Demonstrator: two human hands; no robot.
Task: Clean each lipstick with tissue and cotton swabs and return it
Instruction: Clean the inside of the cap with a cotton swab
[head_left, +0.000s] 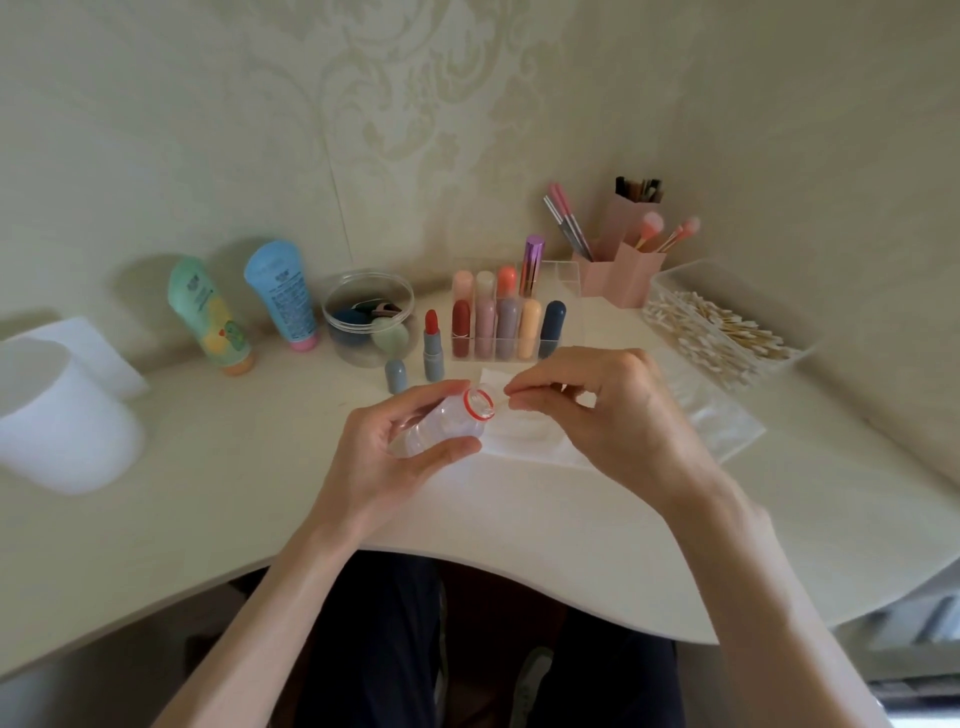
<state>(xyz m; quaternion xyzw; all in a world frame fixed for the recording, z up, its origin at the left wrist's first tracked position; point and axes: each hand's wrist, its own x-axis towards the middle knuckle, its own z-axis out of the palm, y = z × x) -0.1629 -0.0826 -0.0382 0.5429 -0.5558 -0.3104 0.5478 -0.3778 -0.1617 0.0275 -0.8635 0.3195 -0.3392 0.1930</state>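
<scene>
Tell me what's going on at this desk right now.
A person sits at the desk. The left hand holds a small clear bottle, uncapped and tipped toward the right hand, whose fingers pinch what looks like a cotton swab at the bottle's mouth. A red lipstick stands open on the desk with its cap beside it, next to the clear organizer of other lipsticks. A tissue lies under the hands.

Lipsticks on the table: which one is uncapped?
The grey-cased lipstick left of the organizer: its red tip is bare, while the others wear caps.
</scene>
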